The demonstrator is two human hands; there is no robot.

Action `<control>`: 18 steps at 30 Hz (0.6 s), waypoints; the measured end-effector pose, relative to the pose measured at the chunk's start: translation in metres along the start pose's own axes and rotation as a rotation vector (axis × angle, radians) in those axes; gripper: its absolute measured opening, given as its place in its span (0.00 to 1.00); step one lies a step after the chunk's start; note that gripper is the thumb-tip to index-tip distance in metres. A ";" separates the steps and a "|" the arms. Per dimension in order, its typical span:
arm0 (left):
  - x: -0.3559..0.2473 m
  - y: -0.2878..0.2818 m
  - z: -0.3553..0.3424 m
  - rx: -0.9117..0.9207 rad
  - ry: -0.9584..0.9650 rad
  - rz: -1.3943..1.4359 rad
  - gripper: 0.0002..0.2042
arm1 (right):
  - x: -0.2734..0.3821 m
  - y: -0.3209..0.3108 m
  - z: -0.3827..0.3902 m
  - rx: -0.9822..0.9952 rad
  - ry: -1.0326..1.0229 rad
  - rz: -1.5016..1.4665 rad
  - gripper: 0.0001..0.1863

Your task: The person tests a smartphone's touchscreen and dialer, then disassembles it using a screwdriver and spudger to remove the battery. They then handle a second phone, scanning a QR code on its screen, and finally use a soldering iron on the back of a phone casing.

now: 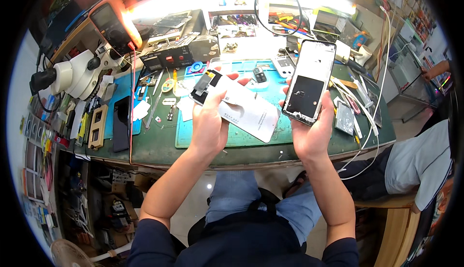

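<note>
My left hand (pixel 209 122) is closed on one end of a white-backed phone panel (pixel 253 118). The panel has a dark end with black and yellowish pieces, and slants down to the right above a teal work mat (pixel 186 136). In my right hand (pixel 314 134) is an opened phone frame (pixel 311 61), held upright with fingers and thumb along its sides. Its upper part is pale silver, with a black rectangular area below and ragged marks along the lower edge. The panel and the frame are apart. Beyond them on the mat lies a small dark camera-like part (pixel 260 75).
An orange multimeter (pixel 116 25) and a white microscope (pixel 72 76) stand at the left. A dark phone (pixel 122 124) lies near the bench's left front. White cables (pixel 374 117) and a small grey slab (pixel 344 118) are at the right. Another person's torso (pixel 418 158) shows beyond.
</note>
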State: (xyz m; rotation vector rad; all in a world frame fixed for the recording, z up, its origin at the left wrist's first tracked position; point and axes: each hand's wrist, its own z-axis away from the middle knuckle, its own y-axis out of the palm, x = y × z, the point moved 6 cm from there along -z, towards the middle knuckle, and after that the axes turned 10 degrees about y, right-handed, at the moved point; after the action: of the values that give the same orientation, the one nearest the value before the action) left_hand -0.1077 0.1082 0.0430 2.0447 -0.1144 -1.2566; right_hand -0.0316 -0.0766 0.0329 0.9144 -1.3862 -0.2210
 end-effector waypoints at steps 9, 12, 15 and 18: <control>-0.012 -0.024 0.015 -0.011 0.116 0.107 0.28 | 0.014 -0.004 0.003 -0.039 0.030 0.074 0.30; -0.018 -0.028 0.021 -0.036 0.136 0.087 0.27 | 0.010 -0.019 0.000 -0.005 0.173 0.273 0.23; -0.021 -0.031 0.026 -0.057 0.146 0.099 0.26 | 0.007 -0.023 -0.009 0.032 0.136 0.647 0.18; -0.026 -0.038 0.030 -0.071 0.188 0.023 0.25 | 0.006 -0.007 -0.017 0.059 0.091 1.145 0.17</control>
State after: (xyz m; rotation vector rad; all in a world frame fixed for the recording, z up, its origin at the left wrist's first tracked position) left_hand -0.1562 0.1314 0.0307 2.0824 -0.0050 -1.0338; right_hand -0.0118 -0.0781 0.0342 0.0697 -1.6253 0.7206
